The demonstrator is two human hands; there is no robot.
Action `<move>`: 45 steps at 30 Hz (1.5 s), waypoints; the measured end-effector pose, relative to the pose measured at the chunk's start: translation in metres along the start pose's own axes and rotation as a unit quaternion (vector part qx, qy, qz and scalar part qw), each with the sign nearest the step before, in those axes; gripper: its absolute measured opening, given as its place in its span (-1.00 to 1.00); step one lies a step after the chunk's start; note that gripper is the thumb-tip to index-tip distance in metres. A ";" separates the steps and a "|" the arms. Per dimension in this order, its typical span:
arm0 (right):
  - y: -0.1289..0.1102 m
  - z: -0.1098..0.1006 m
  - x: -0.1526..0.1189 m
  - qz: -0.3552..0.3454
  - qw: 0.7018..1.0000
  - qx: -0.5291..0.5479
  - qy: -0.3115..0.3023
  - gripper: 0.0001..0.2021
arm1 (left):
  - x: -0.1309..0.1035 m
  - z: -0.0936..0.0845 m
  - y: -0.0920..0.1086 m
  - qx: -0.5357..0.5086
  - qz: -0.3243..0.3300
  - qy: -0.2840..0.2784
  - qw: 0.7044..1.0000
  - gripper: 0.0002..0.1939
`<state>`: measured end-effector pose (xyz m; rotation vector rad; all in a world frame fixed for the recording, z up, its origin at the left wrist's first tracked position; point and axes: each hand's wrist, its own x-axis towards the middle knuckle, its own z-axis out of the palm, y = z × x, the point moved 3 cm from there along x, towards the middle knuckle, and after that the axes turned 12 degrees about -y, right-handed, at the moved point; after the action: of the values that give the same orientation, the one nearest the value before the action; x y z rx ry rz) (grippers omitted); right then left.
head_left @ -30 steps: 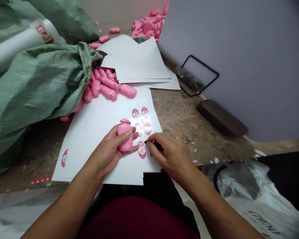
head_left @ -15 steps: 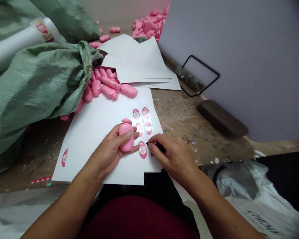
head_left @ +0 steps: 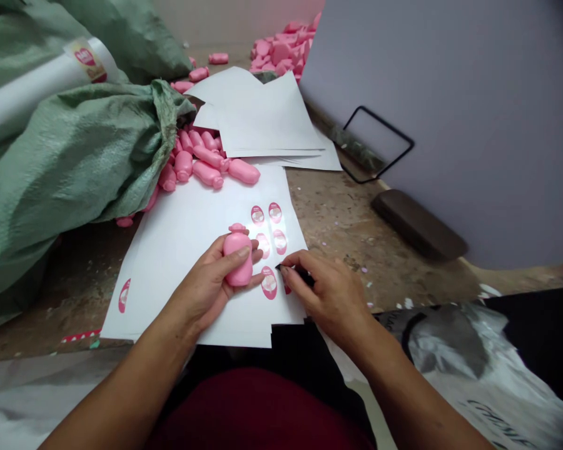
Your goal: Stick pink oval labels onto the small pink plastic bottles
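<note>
Above the near half of the white sheet (head_left: 182, 234), the left hand (head_left: 212, 275) holds a pink bottle (head_left: 238, 261), thumb across its front, fingers half open behind it. By the sheet's right edge, the right hand (head_left: 331, 284) pinches what looks like a small dark tool (head_left: 304, 275), its tip near an oval sticker (head_left: 269, 284). On the sheet's far left part, more bottles (head_left: 209, 172) lie beside a green sack (head_left: 89, 150).

- Left forearm (head_left: 152, 353): bare, angled in from lower left.
- Left hand (head_left: 211, 272): palm up, thumb bent over, fingers spread rightward.
- Right forearm (head_left: 398, 365): bare, from lower right.
- Right hand (head_left: 329, 284): back upward, thumb and forefinger pinching.
</note>
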<state>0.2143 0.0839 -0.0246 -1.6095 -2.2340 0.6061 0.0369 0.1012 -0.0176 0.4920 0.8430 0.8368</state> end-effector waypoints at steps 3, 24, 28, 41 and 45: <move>0.000 0.000 -0.002 -0.012 1.000 -0.016 -0.003 -0.86 | -0.001 0.004 -0.002 -0.015 0.007 0.000 1.000 -0.74; -0.004 0.007 0.002 -0.030 0.999 0.026 -0.015 -0.86 | 0.003 0.001 -0.009 0.028 0.001 -0.018 0.999 -0.71; -0.002 0.002 0.000 -0.012 0.999 0.044 0.005 -0.87 | 0.005 0.001 -0.009 0.009 -0.003 -0.015 1.000 -0.69; -0.013 0.000 -0.047 -0.117 0.993 -0.026 0.015 -0.81 | -0.063 0.001 -0.015 0.633 0.149 -0.184 0.737 -0.52; -0.016 0.006 -0.047 -0.136 0.990 -0.044 0.009 -0.83 | -0.065 -0.009 -0.033 0.690 0.155 -0.197 0.679 -0.46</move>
<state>0.2128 0.0337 -0.0218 -1.3067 -2.4402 0.4221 0.0192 0.0294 -0.0155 2.1374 0.8662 0.1851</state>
